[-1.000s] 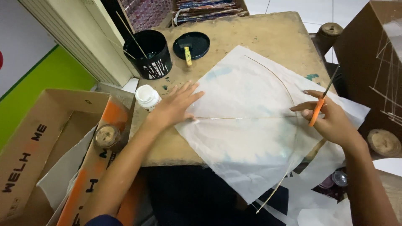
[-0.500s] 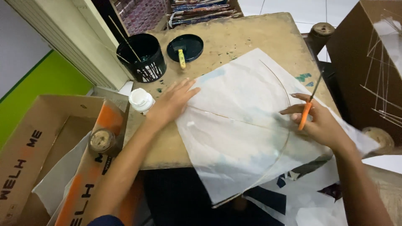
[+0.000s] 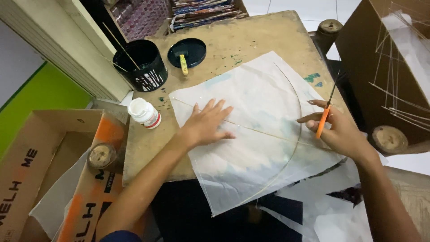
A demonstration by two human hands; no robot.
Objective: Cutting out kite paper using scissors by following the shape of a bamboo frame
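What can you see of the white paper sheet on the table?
The white paper sheet is thin, roughly diamond-shaped, with faint bluish tinting. It lies flat on the worn wooden table, its near corner overhanging the edge. A straight thin stick crosses it and a curved one bows along its right side. The left hand presses flat on it; the right hand, holding orange-handled scissors, rests at its right edge.

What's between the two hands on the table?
In the head view, white paper spreads between the left hand and the right hand, with a thin straight stick and a curved stick lying across it.
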